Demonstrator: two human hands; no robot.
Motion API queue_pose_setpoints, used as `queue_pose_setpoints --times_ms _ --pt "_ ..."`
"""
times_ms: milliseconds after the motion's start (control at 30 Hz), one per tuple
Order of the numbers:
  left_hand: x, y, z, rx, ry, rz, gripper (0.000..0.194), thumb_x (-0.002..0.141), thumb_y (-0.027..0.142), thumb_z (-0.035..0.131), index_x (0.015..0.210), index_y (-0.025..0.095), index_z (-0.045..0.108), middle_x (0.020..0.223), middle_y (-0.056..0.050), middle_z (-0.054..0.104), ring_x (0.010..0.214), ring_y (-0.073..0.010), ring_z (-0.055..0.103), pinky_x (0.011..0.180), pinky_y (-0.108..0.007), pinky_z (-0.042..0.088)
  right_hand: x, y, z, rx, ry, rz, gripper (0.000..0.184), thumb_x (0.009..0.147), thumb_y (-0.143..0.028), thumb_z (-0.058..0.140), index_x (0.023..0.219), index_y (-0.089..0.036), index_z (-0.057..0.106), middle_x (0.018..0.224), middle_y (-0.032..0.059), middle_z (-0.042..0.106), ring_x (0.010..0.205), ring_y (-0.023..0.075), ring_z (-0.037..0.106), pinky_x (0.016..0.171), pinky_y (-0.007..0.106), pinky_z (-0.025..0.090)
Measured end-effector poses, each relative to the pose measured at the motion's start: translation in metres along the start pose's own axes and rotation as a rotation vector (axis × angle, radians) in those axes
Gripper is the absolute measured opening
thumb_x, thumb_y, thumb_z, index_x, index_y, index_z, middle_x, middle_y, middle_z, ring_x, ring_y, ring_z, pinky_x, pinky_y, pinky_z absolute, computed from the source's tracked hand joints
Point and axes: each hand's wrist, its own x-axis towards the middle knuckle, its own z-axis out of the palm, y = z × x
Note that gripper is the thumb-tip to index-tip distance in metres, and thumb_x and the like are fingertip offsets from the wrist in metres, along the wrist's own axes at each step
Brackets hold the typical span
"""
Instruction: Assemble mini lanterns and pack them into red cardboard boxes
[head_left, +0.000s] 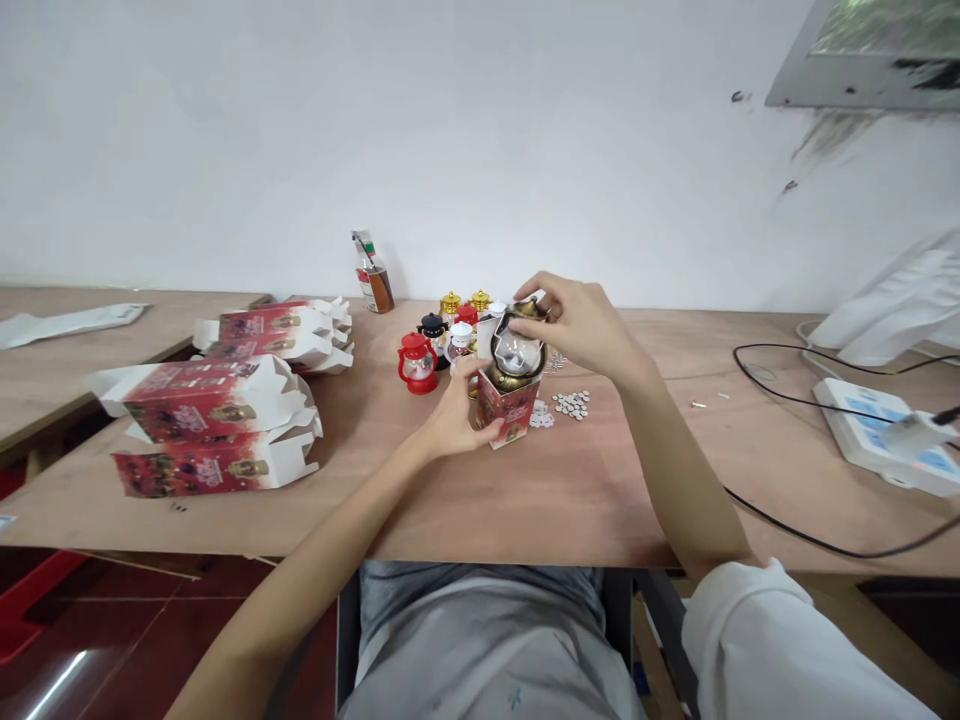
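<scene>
My left hand (459,415) is closed around a small red printed box (511,408), which tilts a little above the table. Out of the box's open top sticks a bronze-coloured miniature lantern (517,355) with a clear globe. The fingers of my right hand (574,315) pinch the lantern's top; its base is inside the box or hidden by the box's front wall. Just behind the box stand several small lanterns: a red lantern (417,362), a black lantern (433,328), a white lantern (460,341) and gold ones (450,303). Small round silvery discs (572,404) lie to the box's right.
Several red and white boxes with open flaps (202,400) lie at the left of the table (480,520). A bottle of brown liquid (373,280) stands near the wall. To the right are a white power strip (889,435), black cables and white plastic bags (892,295).
</scene>
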Motion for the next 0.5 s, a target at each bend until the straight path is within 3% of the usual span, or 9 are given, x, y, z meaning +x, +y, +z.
queue_pose_setpoints --times_ms 200,333,500 --pt "0.002 0.002 -0.002 0.0 -0.001 -0.024 0.076 0.07 0.026 0.068 0.131 0.024 0.023 0.128 -0.014 0.031 0.12 -0.0292 0.041 0.09 -0.046 0.05 0.001 -0.006 0.013 -0.051 -0.077 0.006 0.024 0.08 -0.033 0.055 0.099 -0.02 0.057 0.086 0.0046 0.062 0.076 0.017 0.053 0.066 0.029 0.036" --pt "0.003 0.003 -0.003 0.015 -0.016 -0.013 0.076 0.07 0.026 0.067 0.133 0.024 0.023 0.127 -0.014 0.033 0.12 -0.029 0.04 0.089 -0.045 0.05 -0.001 -0.006 0.016 -0.127 -0.172 0.029 0.036 0.077 -0.036 0.058 0.107 -0.019 0.049 0.086 0.0064 0.061 0.073 0.0182 0.052 0.063 0.028 0.034" --pt "0.003 0.005 -0.005 0.046 -0.038 -0.005 0.088 0.069 0.026 0.066 0.142 0.023 0.016 0.131 -0.015 0.032 0.121 -0.0296 0.038 0.091 -0.045 0.048 -0.004 -0.011 0.02 -0.29 -0.273 -0.026 0.036 0.074 -0.03 0.059 0.104 -0.014 0.048 0.087 0.0112 0.061 0.075 0.0222 0.053 0.059 0.029 0.032"
